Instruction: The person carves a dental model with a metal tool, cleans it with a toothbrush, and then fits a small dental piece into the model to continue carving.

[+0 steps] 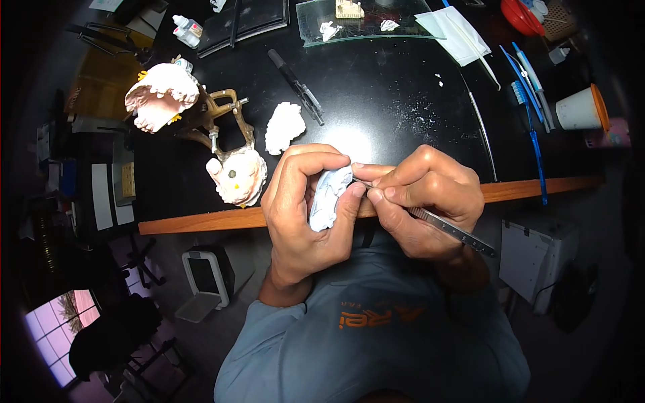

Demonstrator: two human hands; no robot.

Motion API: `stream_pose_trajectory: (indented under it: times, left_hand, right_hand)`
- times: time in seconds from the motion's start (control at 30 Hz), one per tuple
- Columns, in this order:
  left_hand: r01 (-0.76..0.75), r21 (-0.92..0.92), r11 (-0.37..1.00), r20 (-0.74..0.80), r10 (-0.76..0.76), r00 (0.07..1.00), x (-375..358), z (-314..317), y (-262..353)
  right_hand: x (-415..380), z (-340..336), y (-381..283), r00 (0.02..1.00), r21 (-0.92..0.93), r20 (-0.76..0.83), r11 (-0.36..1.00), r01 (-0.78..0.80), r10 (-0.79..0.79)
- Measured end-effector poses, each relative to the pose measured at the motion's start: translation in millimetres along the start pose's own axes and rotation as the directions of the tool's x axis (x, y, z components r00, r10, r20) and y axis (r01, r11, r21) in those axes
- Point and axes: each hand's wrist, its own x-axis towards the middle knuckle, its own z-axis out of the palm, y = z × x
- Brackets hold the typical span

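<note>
My left hand [299,208] is wrapped round a pale bluish-white moulded piece [329,199], with the thumb along its right side. From the right, my right hand [430,201] pinches a thin metal hand tool [457,235] whose handle slants down to the right. The tool's tip meets the right edge of the piece, partly hidden by my fingers. Just beyond my left hand lies a white plaster piece [285,127]. To its left is a brass articulator [227,117] bearing a pink and white cast [161,97] and a lower cast [242,176].
A black pen [295,87], a glass plate [403,30] with white lumps and a white bottle [187,31] lie farther back. At the right are a thin metal rod [481,127], blue brushes [535,148] and a white cup [578,109]. The wooden table edge [195,222] runs beneath my hands.
</note>
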Motion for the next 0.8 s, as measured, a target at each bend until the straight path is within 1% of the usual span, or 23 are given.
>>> stream_pose_trajectory:
  times: [0.2,0.3,0.4,0.53,0.6,0.73,0.8]
  left_hand:
    - [-0.004,-0.025,1.000,0.018,0.005,1.000,1.6,-1.5,1.5]
    - [0.047,-0.090,0.995,0.006,-0.047,0.999,0.6,-1.4,1.8]
    - [0.045,-0.092,0.995,0.003,-0.045,0.999,-0.2,-1.1,-0.6]
    - [0.034,-0.034,0.999,-0.003,-0.034,0.999,-0.4,-0.6,-0.9]
    - [0.005,-0.020,1.000,-0.007,-0.005,1.000,0.3,-0.1,-3.0]
    - [0.006,0.011,1.000,-0.003,-0.006,1.000,0.7,-0.2,-2.3]
    - [0.006,0.030,1.000,0.003,-0.006,1.000,1.6,-1.2,-1.3]
  right_hand:
    - [-1.8,0.6,2.5,1.000,0.011,-0.008,1.000,0.010,-0.010]
    - [-1.9,0.0,5.0,1.000,0.043,-0.021,0.999,0.024,-0.023]
    - [-1.4,-1.0,4.7,0.999,0.051,-0.020,0.998,0.030,-0.029]
    - [-1.8,-0.1,4.3,0.999,0.000,-0.020,0.999,0.037,-0.037]
    - [-2.7,1.4,4.0,0.999,0.006,-0.028,1.000,0.030,-0.030]
    - [-4.2,3.3,5.0,0.999,0.032,-0.040,0.999,0.023,-0.021]
    - [-4.6,2.7,4.6,1.000,0.040,-0.022,0.999,0.015,-0.014]
